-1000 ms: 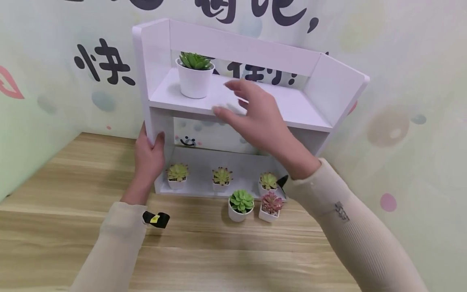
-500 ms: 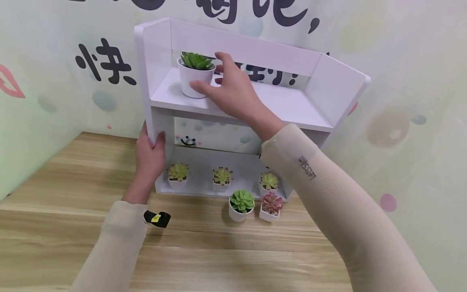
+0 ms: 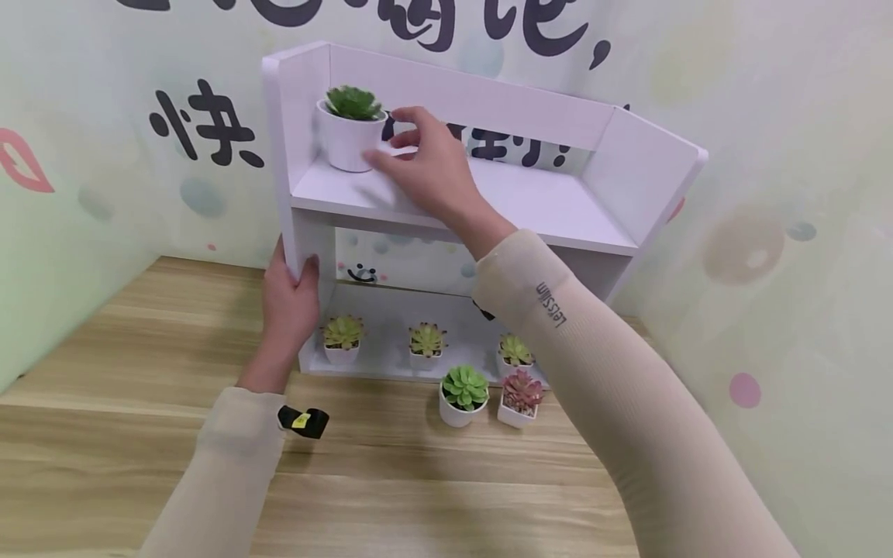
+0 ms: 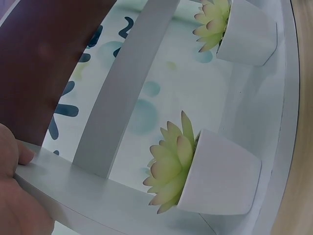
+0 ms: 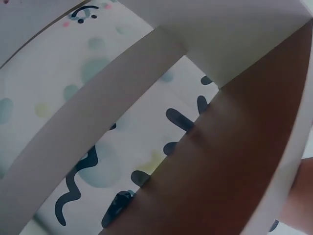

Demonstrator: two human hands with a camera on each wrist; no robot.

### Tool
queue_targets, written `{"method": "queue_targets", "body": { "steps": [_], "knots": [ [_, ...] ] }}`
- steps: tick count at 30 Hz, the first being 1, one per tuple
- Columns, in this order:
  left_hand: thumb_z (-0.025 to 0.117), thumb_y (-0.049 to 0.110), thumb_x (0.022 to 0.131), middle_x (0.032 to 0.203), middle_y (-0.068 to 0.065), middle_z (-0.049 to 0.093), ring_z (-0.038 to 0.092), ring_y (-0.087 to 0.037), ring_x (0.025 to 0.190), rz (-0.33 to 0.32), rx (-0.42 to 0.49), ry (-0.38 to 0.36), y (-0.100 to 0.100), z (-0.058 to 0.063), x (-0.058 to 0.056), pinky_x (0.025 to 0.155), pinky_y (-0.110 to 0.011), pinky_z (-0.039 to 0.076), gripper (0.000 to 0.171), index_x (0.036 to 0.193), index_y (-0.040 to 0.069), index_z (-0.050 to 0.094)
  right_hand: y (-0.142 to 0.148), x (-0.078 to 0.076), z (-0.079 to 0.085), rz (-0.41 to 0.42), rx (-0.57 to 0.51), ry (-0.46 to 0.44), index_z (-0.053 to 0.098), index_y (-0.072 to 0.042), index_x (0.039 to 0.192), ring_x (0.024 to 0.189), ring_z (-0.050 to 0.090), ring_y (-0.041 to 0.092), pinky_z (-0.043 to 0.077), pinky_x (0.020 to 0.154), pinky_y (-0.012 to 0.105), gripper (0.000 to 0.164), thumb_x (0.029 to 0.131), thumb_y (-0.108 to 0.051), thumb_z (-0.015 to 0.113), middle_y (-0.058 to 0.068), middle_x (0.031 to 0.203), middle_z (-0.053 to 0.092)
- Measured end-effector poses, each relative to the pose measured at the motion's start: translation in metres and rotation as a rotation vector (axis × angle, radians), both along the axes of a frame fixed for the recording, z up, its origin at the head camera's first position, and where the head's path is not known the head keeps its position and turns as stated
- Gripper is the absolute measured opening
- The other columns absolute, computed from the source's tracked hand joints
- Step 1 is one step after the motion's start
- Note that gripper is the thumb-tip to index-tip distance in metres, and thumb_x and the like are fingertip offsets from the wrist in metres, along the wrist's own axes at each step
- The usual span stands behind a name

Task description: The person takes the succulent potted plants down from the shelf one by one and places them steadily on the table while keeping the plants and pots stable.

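My left hand [image 3: 289, 298] grips the left side panel of a white two-tier shelf [image 3: 558, 201]; thumb and palm show at the panel's edge in the left wrist view. On the upper board, at the left end, is a green succulent in a white pot [image 3: 349, 139]. My right hand [image 3: 429, 167] is at that pot's right side, thumb low by its base and fingertips near the rim, not wrapped round it. The right wrist view shows mostly the board's shaded underside [image 5: 220, 171], with a bit of the hand at the right edge.
Along the lower board stand small yellow-green succulents in white pots: left [image 3: 342, 341], middle [image 3: 427, 345] and right [image 3: 515, 353]. In front, on the wooden table [image 3: 418, 496], are a green succulent [image 3: 463, 395] and a reddish one [image 3: 519, 399]. A printed wall [image 3: 767, 232] backs the shelf.
My right hand has moved left across the upper board to the large pot. That pot has shifted left and back toward the side panel. The left hand keeps its grip.
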State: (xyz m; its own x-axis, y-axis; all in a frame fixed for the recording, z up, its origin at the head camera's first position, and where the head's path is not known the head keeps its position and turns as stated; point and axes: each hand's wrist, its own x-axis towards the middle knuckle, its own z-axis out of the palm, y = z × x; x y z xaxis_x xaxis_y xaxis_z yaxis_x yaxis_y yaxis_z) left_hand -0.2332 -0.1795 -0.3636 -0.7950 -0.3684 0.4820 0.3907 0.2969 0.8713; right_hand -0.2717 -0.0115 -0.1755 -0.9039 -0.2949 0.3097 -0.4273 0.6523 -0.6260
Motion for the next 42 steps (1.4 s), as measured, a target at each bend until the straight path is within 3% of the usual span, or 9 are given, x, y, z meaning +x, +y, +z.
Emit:
{"method": "queue_targets", "body": {
  "steps": [6, 11, 18, 23, 29, 36, 42],
  "knots": [
    [0.046, 0.011, 0.103, 0.142, -0.028, 0.055, 0.053, -0.044, 0.131, -0.001, -0.004, 0.0, -0.002, 0.001, -0.001, 0.109, -0.066, 0.043, 0.045, 0.145, -0.002, 0.043, -0.011, -0.002, 0.002, -0.026, 0.02, -0.058, 0.03, -0.026, 0.156, 0.14, 0.048, 0.011, 0.041, 0.115, 0.026, 0.088, 0.085, -0.051, 0.075, -0.001, 0.158, 0.045],
    [0.047, 0.012, 0.103, 0.142, -0.028, 0.054, 0.053, -0.044, 0.131, 0.005, -0.004, -0.022, -0.001, 0.002, 0.001, 0.109, -0.065, 0.043, 0.045, 0.146, -0.001, 0.043, -0.027, -0.008, 0.006, -0.054, 0.071, -0.038, 0.022, -0.022, 0.16, 0.143, 0.043, 0.009, 0.037, 0.117, 0.021, 0.094, 0.087, -0.053, 0.073, -0.002, 0.16, 0.041],
    [0.046, 0.012, 0.103, 0.141, -0.028, 0.055, 0.054, -0.045, 0.129, -0.002, 0.005, -0.035, 0.0, 0.003, 0.003, 0.108, -0.065, 0.044, 0.045, 0.147, 0.0, 0.043, -0.041, -0.02, 0.012, -0.095, 0.085, -0.053, 0.009, -0.025, 0.163, 0.151, 0.031, 0.007, 0.026, 0.123, 0.019, 0.099, 0.089, -0.057, 0.068, -0.005, 0.166, 0.032],
    [0.046, 0.011, 0.103, 0.14, -0.027, 0.055, 0.056, -0.043, 0.127, -0.005, 0.006, -0.024, 0.001, 0.003, 0.001, 0.107, -0.064, 0.045, 0.044, 0.146, 0.001, 0.044, -0.047, -0.028, 0.015, -0.113, 0.063, -0.053, 0.014, -0.029, 0.162, 0.151, 0.032, 0.008, 0.026, 0.123, 0.019, 0.093, 0.091, -0.053, 0.069, -0.009, 0.165, 0.033],
    [0.045, 0.012, 0.104, 0.141, -0.026, 0.055, 0.055, -0.042, 0.128, -0.012, -0.004, -0.021, 0.0, 0.002, -0.001, 0.109, -0.065, 0.044, 0.044, 0.147, 0.001, 0.043, -0.044, -0.03, 0.01, -0.116, 0.002, -0.003, 0.029, -0.028, 0.157, 0.133, 0.051, 0.01, 0.039, 0.112, 0.018, 0.081, 0.091, -0.044, 0.073, -0.003, 0.15, 0.053],
    [0.045, 0.013, 0.105, 0.143, -0.025, 0.054, 0.053, -0.042, 0.13, -0.013, -0.004, -0.033, -0.001, -0.001, 0.001, 0.109, -0.065, 0.043, 0.044, 0.147, 0.002, 0.043, -0.05, -0.034, 0.012, -0.079, 0.014, -0.026, 0.015, -0.031, 0.162, 0.15, 0.033, 0.008, 0.026, 0.123, 0.02, 0.095, 0.088, -0.051, 0.072, -0.008, 0.165, 0.033],
    [0.045, 0.012, 0.104, 0.142, -0.026, 0.054, 0.054, -0.041, 0.127, -0.011, -0.008, -0.019, -0.001, -0.001, 0.001, 0.108, -0.066, 0.044, 0.044, 0.147, 0.001, 0.043, -0.057, -0.033, 0.014, -0.049, 0.023, -0.011, 0.024, -0.032, 0.16, 0.144, 0.041, 0.01, 0.031, 0.119, 0.019, 0.088, 0.089, -0.05, 0.073, -0.005, 0.159, 0.042]
  ]
}}
